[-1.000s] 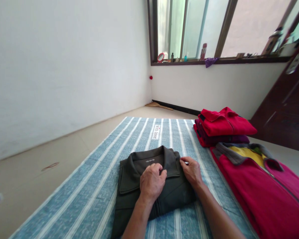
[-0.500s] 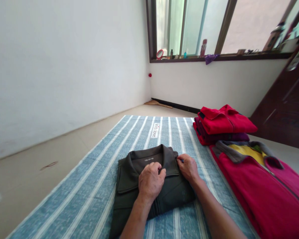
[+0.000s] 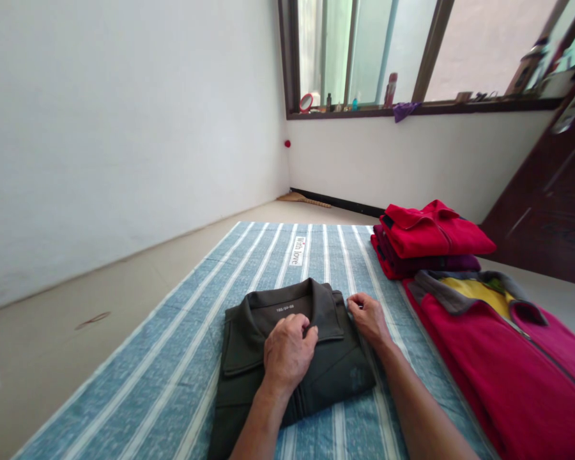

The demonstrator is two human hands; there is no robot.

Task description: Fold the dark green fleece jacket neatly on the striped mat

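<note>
A folded dark olive jacket [image 3: 249, 364] lies on a blue striped mat [image 3: 182, 377] in front of me. My left hand [image 3: 287, 351] rests on the jacket's front just below the collar, fingers curled and pinching the fabric at the collar opening. My right hand [image 3: 368, 318] sits at the jacket's right edge beside the collar, its fingers closed on that edge. Both forearms reach in from the bottom of the view.
A stack of folded red and purple garments [image 3: 426, 246] stands at the mat's right. A crimson jacket with grey collar [image 3: 498, 358] lies spread closer on the right. White walls, a window sill with bottles [image 3: 354, 105] and a dark door [image 3: 551, 211] surround the floor.
My right hand has shifted slightly right along the jacket's edge. The left hand stays in place on the collar. The view has tilted a little.
</note>
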